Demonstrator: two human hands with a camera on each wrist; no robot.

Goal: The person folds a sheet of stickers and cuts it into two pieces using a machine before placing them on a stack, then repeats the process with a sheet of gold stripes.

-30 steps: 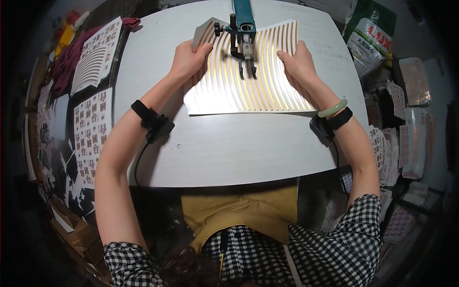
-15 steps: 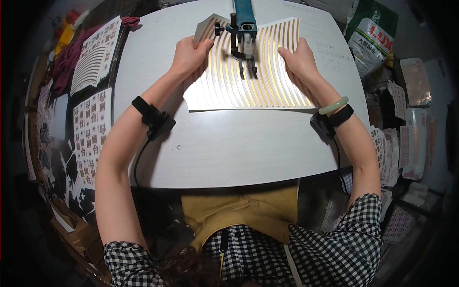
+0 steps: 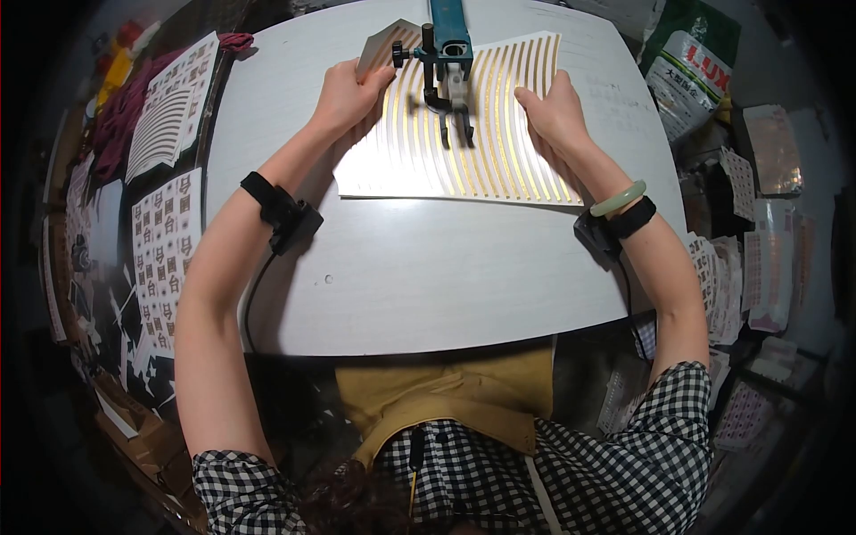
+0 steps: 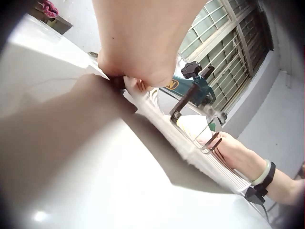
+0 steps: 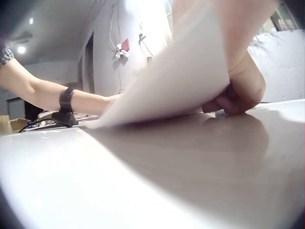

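Your left hand (image 3: 343, 94) and right hand (image 3: 555, 111), fingers curled, each pinch one white gold-striped sheet (image 3: 499, 160) under one teal punch tool (image 3: 448, 53).

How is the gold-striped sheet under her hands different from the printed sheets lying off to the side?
The striped sheet bears long curved gold lines; the side sheets show small dark square marks. The striped sheet is gripped by the left hand and right hand; the side sheets lie untouched. Both are pale.

White table (image 3: 428, 285): gold-striped sheet (image 3: 455, 152) lying at far side, under teal clamp tool (image 3: 448, 53).
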